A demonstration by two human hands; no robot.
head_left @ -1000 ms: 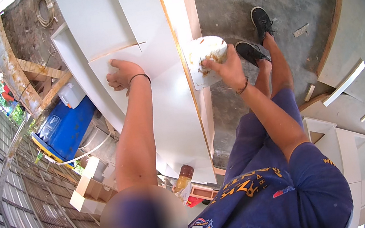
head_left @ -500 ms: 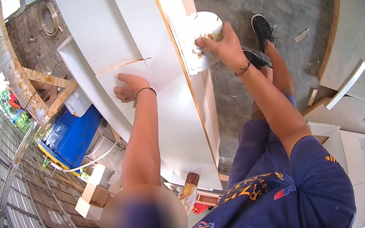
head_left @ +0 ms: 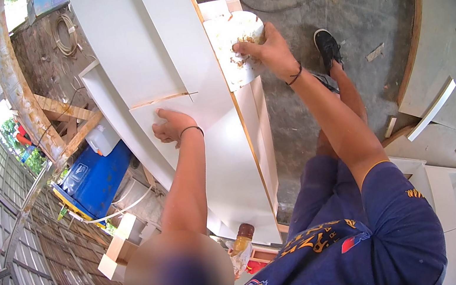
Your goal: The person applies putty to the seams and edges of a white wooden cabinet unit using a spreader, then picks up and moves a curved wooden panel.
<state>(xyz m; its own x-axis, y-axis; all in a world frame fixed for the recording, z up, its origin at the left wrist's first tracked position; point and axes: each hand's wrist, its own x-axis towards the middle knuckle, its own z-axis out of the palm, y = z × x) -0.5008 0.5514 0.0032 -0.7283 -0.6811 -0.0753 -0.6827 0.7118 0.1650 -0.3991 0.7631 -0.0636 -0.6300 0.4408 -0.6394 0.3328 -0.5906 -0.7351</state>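
My right hand (head_left: 278, 54) grips a white board piece (head_left: 229, 62) with a rounded end and brown smears, thumb on top and fingers out of sight below. The piece lies across the brown edge of a long white cabinet panel (head_left: 222, 161). My left hand (head_left: 174, 125) rests on that white surface with bent fingers and the thumb held apart; no object shows in it. Just beyond the left hand, a thin brown raw edge (head_left: 159, 100) crosses the surface, with a short dark line at its right end.
A bottle with a brown cap (head_left: 243, 232) stands near my body. Left of the cabinet are a blue bin (head_left: 94, 181), a white jug (head_left: 102, 139) and a coiled cable (head_left: 65, 35). Large boards (head_left: 450, 41) lie on the right. A dark cable (head_left: 278, 10) crosses the concrete floor.
My right hand has moved the white board piece left, onto the panel's edge. My left hand stays on the same spot of the panel, while the whole view has shifted slightly.
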